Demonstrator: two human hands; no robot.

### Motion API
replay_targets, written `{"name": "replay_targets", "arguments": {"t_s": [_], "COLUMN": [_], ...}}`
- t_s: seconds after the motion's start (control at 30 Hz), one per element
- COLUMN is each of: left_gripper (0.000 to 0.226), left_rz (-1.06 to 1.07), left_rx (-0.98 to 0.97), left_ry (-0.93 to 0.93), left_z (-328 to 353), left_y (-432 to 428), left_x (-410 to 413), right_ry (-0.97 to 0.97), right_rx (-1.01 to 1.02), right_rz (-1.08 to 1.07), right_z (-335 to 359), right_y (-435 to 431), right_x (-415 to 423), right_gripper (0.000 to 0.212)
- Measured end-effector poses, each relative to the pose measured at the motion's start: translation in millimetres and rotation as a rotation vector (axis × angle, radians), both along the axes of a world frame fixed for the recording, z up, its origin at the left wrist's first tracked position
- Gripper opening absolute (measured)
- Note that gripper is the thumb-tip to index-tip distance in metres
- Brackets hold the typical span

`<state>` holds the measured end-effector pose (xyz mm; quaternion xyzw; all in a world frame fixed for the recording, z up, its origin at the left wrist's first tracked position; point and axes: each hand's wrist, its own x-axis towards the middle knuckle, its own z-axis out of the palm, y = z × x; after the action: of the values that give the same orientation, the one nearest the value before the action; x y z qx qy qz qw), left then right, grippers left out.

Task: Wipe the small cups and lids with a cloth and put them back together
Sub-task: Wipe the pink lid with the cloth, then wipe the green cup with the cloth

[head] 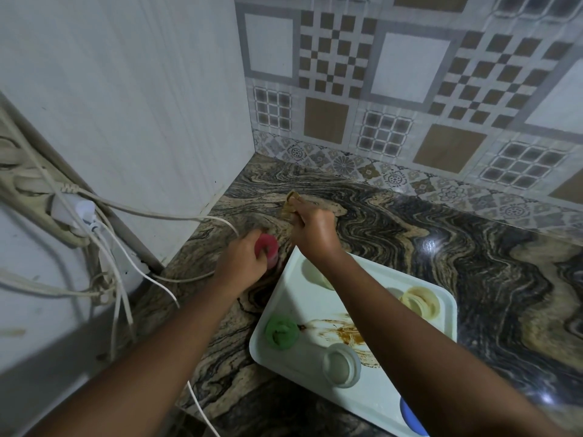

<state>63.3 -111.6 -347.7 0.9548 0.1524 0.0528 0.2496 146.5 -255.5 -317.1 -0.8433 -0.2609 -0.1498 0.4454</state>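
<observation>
- The marbled stone counter, swirled in black and tan, fills the near and right side of the scene.
- A tiled wall with checker and square patterns stands at the far side. A plain white panel closes off the left.
- A pale mint tray lies on the counter, near and right of centre, and a brown smear runs across its middle.
- A power strip hangs on the left, with white cables trailing from it down onto the counter.
- The left hand curls its fingers round a red cup, which sits on the counter just left of the tray's far corner.
- The right hand is beyond the tray's far edge and pinches a small tan piece (cup, lid or cloth, it is too blurred to tell).
- On the tray, a cream cup sits at the far right and a pale cup at the far left, partly under the right forearm.
- A green cup is at the tray's left edge and a clear cup is near the middle.
- A blue piece shows at the tray's near edge, half hidden by the right arm.
</observation>
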Motion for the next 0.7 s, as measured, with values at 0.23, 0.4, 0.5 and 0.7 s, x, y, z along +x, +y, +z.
{"name": "replay_targets", "arguments": {"t_s": [0.23,0.4,0.5,0.7], "left_gripper": [0.050,0.044,0.041,0.032], "left_rz": [0.016,0.021,-0.002,-0.145], "left_rx": [-0.036,-0.050,-0.085,-0.166], "left_ry": [-0.020,-0.264,-0.376,-0.478], "left_z": [4.5,25.1,42.6,52.9], "left_y": [2.8,1.6,-11.2,-44.7], "left_x": [-6.8,-6.3,-6.2,-6.8], "right_ry": [0.216,0.333,0.288,0.328], "right_rx": [0.071,0.209,0.239,0.253], "right_rz": [-0.049,-0.151,-0.169,-0.226], "right_z": [19.4,40.7,50.0,46.0], "right_y": [-14.7,-47.3,-69.8,-114.0], "right_x": [-10.7,-14.7,-20.0,-42.7], "right_gripper": [0.031,0.031,0.030,0.027]}}
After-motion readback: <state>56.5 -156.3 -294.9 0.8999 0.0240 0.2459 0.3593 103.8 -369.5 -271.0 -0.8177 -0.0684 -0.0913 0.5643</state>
